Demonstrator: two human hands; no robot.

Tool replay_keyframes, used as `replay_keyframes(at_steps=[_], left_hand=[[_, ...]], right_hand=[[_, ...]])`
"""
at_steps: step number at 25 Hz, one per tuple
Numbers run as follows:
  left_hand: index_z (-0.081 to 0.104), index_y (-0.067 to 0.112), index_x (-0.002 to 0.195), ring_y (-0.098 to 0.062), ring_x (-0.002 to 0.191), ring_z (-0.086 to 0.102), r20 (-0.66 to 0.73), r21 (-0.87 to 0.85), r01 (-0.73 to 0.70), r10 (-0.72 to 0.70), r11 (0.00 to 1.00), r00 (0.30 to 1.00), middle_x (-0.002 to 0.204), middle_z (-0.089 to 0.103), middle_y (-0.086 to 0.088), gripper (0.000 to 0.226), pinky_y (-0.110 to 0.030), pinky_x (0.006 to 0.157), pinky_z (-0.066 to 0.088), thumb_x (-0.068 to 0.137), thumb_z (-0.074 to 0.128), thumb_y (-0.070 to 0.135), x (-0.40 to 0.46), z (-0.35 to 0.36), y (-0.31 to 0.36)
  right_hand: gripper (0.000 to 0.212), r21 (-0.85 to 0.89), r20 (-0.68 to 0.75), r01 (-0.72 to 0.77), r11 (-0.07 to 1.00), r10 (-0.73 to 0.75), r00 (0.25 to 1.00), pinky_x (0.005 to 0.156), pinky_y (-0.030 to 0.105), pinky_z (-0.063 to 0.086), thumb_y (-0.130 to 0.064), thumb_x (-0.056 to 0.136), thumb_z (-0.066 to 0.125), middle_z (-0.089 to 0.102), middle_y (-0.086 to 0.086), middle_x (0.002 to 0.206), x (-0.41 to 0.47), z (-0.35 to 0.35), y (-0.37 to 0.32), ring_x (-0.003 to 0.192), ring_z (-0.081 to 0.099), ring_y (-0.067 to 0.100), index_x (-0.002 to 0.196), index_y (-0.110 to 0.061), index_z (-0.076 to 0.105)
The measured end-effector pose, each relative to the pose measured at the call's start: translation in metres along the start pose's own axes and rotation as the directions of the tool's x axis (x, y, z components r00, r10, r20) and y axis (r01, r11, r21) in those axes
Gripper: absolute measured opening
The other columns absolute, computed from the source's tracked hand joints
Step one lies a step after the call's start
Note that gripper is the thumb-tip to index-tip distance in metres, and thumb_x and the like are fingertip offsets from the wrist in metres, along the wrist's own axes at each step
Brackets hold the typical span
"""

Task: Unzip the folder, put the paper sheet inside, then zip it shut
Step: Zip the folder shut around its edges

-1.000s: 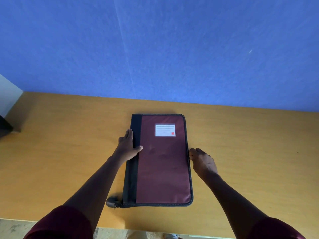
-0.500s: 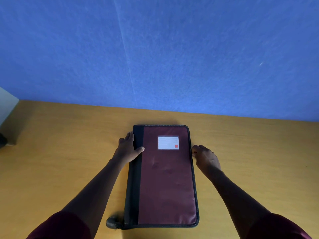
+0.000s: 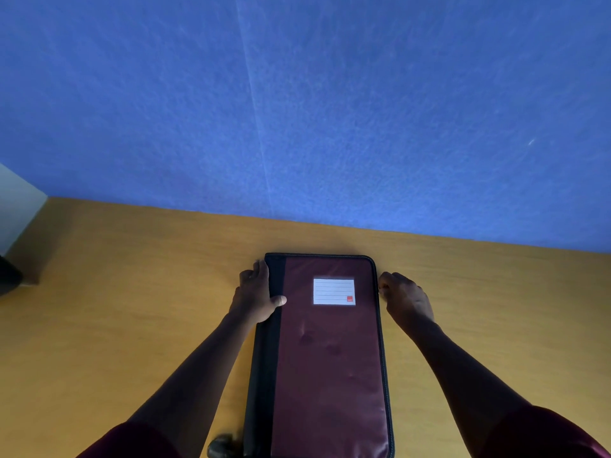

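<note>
Gripping the folder (image 3: pixel 327 355) spine, left hand (image 3: pixel 256 297); right hand (image 3: pixel 405 297) seemingly pinches its zipper edge

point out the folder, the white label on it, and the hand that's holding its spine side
folder (image 3: pixel 327 365), head view, middle of the maroon cover.
white label (image 3: pixel 333 291), head view, centre of the lined card.
left hand (image 3: pixel 254 297), head view, back of the hand gripping the black spine edge.
</note>
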State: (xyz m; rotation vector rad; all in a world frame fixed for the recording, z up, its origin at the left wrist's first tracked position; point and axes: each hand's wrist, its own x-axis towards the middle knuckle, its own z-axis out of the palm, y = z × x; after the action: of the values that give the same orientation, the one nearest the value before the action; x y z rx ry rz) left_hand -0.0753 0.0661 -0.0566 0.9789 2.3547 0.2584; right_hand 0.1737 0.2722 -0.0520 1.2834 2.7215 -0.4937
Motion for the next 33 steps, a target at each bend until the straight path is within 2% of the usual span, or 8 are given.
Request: replay_keyframes(at_steps=[8,12,14,18,20,23,28,33], left_hand=[[-0.007,0.008,0.156,-0.028,0.15,0.005,-0.025,0.029,0.003,-0.002,1.0,1.0,0.165,0.001,-0.01,0.103,-0.045,0.113,0.035,0.091,0.064,0.044,0.006,0.005,-0.002],[-0.007,0.008,0.156,-0.028,0.15,0.004,-0.014,0.013,0.012,-0.012,1.0,1.0,0.166,0.001,-0.008,0.105,-0.045,0.113,0.035,0.09,0.066,0.044,0.006,0.003,0.0],[-0.006,0.008,0.156,-0.029,0.15,0.005,-0.005,-0.002,0.018,-0.018,1.0,1.0,0.166,0.002,-0.008,0.108,-0.044,0.113,0.035,0.088,0.068,0.045,0.007,0.001,0.002],[-0.009,0.02,0.157,-0.034,0.145,0.018,-0.039,-0.023,0.008,-0.009,1.0,0.999,0.164,0.01,-0.006,0.116,-0.046,0.105,0.042,0.081,0.07,0.058,0.01,-0.006,0.011],[-0.012,0.029,0.156,-0.039,0.144,0.019,-0.032,0.013,0.024,-0.023,1.0,0.999,0.164,0.003,-0.008,0.118,-0.051,0.102,0.044,0.077,0.069,0.063,0.014,-0.009,0.025],[-0.012,0.033,0.155,-0.044,0.148,-0.002,-0.015,0.135,-0.007,0.009,0.991,1.0,0.163,-0.017,-0.01,0.118,-0.064,0.109,0.028,0.075,0.067,0.068,0.021,-0.007,0.056],[-0.004,0.03,0.156,-0.042,0.149,-0.01,0.115,0.227,-0.296,0.276,0.928,0.954,0.166,-0.007,-0.007,0.11,-0.07,0.113,0.009,0.078,0.06,0.073,0.035,0.013,0.113],[-0.003,0.028,0.156,-0.044,0.148,-0.012,0.162,0.223,-0.251,0.218,0.942,0.962,0.165,-0.007,-0.009,0.125,-0.077,0.108,-0.002,0.064,0.065,0.079,0.043,0.032,0.15]], right_hand=[[0.016,0.051,-0.062,0.009,0.999,-0.006,0.998,0.051,0.032,0.052,-0.011,0.092,0.056,0.059,-0.008,0.084,0.009,0.009,0.008,0.063,0.055,0.011,0.091,-0.027,0.053],[0.016,0.365,0.027,-0.022,0.931,0.013,1.0,0.046,0.03,0.054,-0.011,0.094,0.057,0.065,-0.005,0.071,0.006,0.012,0.013,0.056,0.063,0.012,0.087,-0.025,0.059],[0.015,0.411,0.07,-0.043,0.911,0.015,0.997,0.045,0.024,0.051,-0.007,0.092,0.06,0.066,-0.002,0.068,0.009,0.007,0.013,0.054,0.064,0.012,0.086,-0.02,0.062],[0.015,0.346,0.097,-0.013,0.938,-0.022,0.995,0.051,0.028,0.055,-0.008,0.088,0.065,0.067,-0.004,0.074,0.013,0.006,0.014,0.061,0.064,0.01,0.086,-0.022,0.063],[0.013,0.266,0.068,0.032,0.964,-0.052,0.996,0.055,0.024,0.054,-0.011,0.086,0.068,0.066,-0.006,0.082,0.012,0.007,0.015,0.068,0.061,0.007,0.089,-0.023,0.065],[0.007,0.207,0.008,0.083,0.975,-0.087,0.996,0.059,0.026,0.054,-0.016,0.088,0.068,0.063,-0.004,0.092,0.01,0.006,0.015,0.074,0.059,0.01,0.093,-0.019,0.066],[0.004,0.11,0.052,0.073,0.991,-0.079,0.996,0.053,0.019,0.043,-0.023,0.095,0.058,0.064,-0.006,0.09,0.007,0.005,0.011,0.07,0.058,0.008,0.099,-0.023,0.059],[0.007,0.1,-0.009,0.08,0.992,-0.079,0.997,0.056,0.024,0.045,-0.024,0.094,0.057,0.064,-0.005,0.091,0.002,0.003,0.011,0.07,0.058,0.012,0.097,-0.022,0.063]])
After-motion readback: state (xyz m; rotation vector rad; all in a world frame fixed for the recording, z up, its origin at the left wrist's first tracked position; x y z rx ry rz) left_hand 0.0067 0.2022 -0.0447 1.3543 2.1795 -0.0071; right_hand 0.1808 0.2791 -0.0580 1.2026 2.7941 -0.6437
